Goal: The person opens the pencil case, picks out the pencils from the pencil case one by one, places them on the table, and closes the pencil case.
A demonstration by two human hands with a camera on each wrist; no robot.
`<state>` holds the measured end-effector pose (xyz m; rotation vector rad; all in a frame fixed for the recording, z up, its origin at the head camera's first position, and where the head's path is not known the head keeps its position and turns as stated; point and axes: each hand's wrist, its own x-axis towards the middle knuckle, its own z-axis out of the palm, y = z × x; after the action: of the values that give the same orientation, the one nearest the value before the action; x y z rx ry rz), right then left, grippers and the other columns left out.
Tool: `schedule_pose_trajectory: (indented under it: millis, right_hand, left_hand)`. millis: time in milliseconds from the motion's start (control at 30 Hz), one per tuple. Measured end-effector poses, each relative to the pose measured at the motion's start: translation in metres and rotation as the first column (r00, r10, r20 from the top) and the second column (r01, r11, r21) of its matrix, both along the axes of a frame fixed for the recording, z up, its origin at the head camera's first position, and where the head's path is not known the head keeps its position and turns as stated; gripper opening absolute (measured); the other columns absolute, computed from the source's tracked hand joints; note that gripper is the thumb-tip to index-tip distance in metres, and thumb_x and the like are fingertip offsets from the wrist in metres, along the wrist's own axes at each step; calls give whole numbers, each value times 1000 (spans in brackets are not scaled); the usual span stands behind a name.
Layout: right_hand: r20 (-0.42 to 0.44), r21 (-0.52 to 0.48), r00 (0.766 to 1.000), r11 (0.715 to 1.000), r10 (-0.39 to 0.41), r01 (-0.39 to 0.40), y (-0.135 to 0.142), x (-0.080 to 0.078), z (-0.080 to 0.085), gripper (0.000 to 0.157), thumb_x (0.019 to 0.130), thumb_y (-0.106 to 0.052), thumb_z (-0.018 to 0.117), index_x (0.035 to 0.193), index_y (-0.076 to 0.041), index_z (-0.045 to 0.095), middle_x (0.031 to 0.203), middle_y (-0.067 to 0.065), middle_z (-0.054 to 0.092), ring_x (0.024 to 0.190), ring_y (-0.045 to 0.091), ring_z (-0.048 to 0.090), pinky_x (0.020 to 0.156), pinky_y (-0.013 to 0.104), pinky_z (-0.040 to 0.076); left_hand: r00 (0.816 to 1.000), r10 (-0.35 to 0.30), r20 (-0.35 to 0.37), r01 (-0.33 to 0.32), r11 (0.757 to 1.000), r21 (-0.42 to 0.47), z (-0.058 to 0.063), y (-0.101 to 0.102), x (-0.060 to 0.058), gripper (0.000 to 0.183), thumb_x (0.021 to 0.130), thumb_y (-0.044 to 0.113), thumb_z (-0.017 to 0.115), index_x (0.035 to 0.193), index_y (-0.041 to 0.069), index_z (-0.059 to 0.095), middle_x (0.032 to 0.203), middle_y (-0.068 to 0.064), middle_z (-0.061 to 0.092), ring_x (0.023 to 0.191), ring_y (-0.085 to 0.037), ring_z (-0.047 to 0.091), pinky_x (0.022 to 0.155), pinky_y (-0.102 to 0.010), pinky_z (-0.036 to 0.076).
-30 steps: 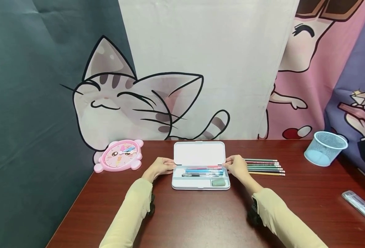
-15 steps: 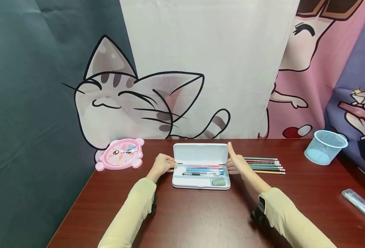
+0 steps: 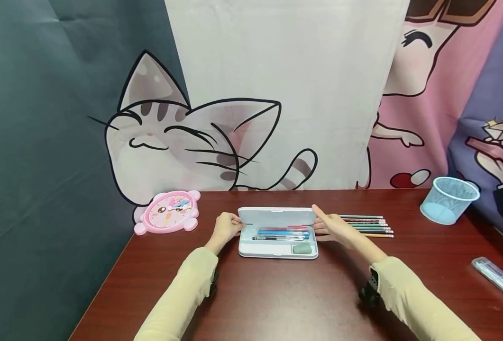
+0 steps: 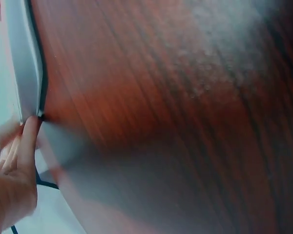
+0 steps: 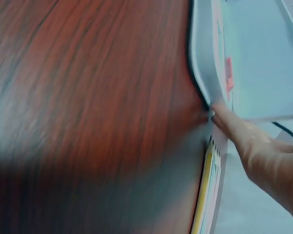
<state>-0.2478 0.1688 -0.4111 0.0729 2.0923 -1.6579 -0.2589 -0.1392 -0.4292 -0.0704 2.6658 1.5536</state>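
A white pencil case (image 3: 261, 250) lies on the table with its lid (image 3: 277, 217) tilted forward, partly lowered. Inside its tray are several pens (image 3: 282, 234) in blue, red and black, and a grey-green eraser (image 3: 302, 248) in the front right compartment. My left hand (image 3: 225, 229) holds the case's rear left corner; in the left wrist view its fingertips meet the rim (image 4: 30, 83). At the other end, my right hand (image 3: 334, 228) has its fingers straight against the case's side, the thumb raised at the lid's right edge.
Several pencils (image 3: 372, 227) lie side by side just right of my right hand. A blue mesh pen holder (image 3: 447, 201) stands at the back right, and a clear slim box (image 3: 496, 279) lies near the right edge. A pink toy clock (image 3: 169, 213) sits at the back left.
The lid has tipped forward from standing nearly upright. My right hand has straightened its fingers and lifted its thumb to the lid. My left hand stays at the left corner.
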Motion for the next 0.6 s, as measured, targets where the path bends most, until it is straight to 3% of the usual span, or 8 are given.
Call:
schedule_pose_trajectory:
  millis: [67,133,267,333,433,533,600]
  right_hand:
    - [-15,-21,999,999,32,-33,6,0,0,90,90,-61,35,136,15,21,135,35,37,124,39,43,90,43,48]
    - [-33,-51,997,996,75,-76,10,1,-2,87,92,-56,36,138,15,16,137,36,33,126,41,39,91,43,47]
    - [-104,-47,976,979,193,-199,21,3,-7,78,95,-44,41,139,15,15,139,36,30,129,41,35,95,42,44]
    - [-171,37,949,964,264,-262,27,4,-9,71,94,-38,46,138,13,22,139,32,35,127,37,39,96,39,44]
    - [-283,199,879,920,383,-336,32,4,-12,64,92,-31,53,137,10,32,135,27,43,124,30,44,98,33,43]
    - [-371,321,815,884,446,-339,34,6,-15,62,88,-30,59,134,7,39,133,24,48,123,29,44,97,25,39]
    - [-391,284,797,884,461,-372,35,7,-19,64,87,-26,61,135,9,36,134,27,44,125,35,41,99,26,39]
  left_hand:
    - [997,-51,60,47,996,74,1,-3,0,32,78,11,71,99,-11,61,95,-23,68,74,-15,66,67,-30,56]
    - [977,-159,144,130,973,193,3,-9,1,45,84,17,65,113,-14,51,113,-26,61,95,-21,64,84,-35,52]
    - [884,-409,227,305,872,384,7,-21,4,69,94,39,47,133,-14,25,140,-30,33,131,-35,35,104,-46,33]
    - [854,-469,224,348,836,424,7,-24,5,72,93,45,42,133,-12,22,142,-30,29,135,-37,27,106,-48,29]
    - [857,-464,225,352,846,401,5,-28,8,63,93,41,45,131,-7,28,137,-25,34,131,-32,34,105,-45,32]
    - [858,-469,211,386,858,338,2,-31,11,52,93,29,50,130,-4,33,135,-22,37,124,-26,40,104,-43,35]
    - [848,-494,191,425,850,310,1,-32,12,51,92,25,54,130,-3,34,137,-22,37,124,-26,41,105,-41,36]
